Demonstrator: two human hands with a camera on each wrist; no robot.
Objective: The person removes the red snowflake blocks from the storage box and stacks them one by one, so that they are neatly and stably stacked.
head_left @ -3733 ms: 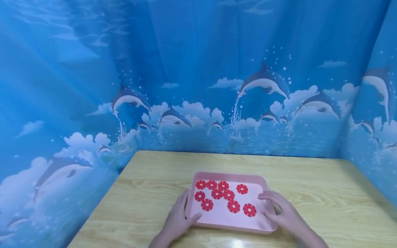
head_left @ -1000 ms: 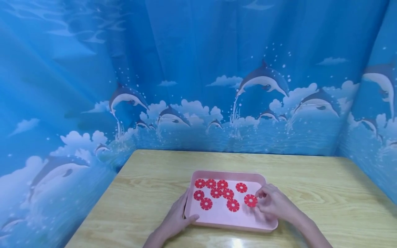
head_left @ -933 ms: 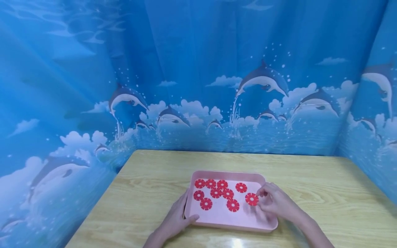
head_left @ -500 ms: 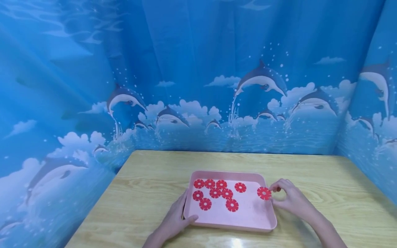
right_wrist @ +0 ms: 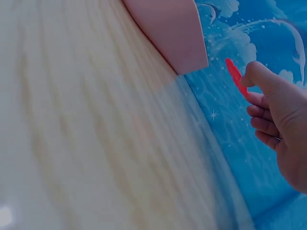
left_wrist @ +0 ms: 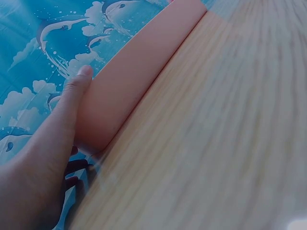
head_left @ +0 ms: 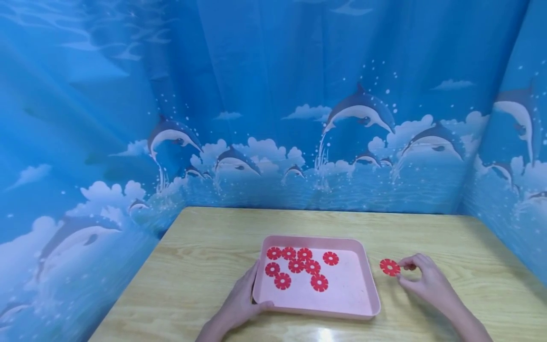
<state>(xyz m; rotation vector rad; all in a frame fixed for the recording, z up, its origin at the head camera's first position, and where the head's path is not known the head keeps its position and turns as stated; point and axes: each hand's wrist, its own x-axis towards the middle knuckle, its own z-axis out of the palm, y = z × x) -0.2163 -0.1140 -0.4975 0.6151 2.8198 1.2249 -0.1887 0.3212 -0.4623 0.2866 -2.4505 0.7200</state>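
A pink tray (head_left: 325, 311) lies on the table with several red interlocking building discs (head_left: 319, 283) flat inside, mostly bunched toward its left and back. My left hand (head_left: 240, 300) holds the tray's front left corner, thumb at the front rim and fingers along the left side. In the left wrist view the thumb lies near the top edge of the tray wall (left_wrist: 129, 72). To the right of the tray, my right hand (head_left: 431, 282) pinches one red notched building disc (head_left: 383, 269) between thumb and index finger. The right wrist view shows that disc (right_wrist: 233, 74) nearly edge-on, raised off the table.
The wooden table (head_left: 222, 237) extends behind the tray and to both sides. A blue curtain (head_left: 273, 118) printed with dolphins closes off the back and sides.
My right hand has picked up a disc from the tray's right part and carried it rightward over the rim, beyond the tray. My left hand stays at the tray corner.
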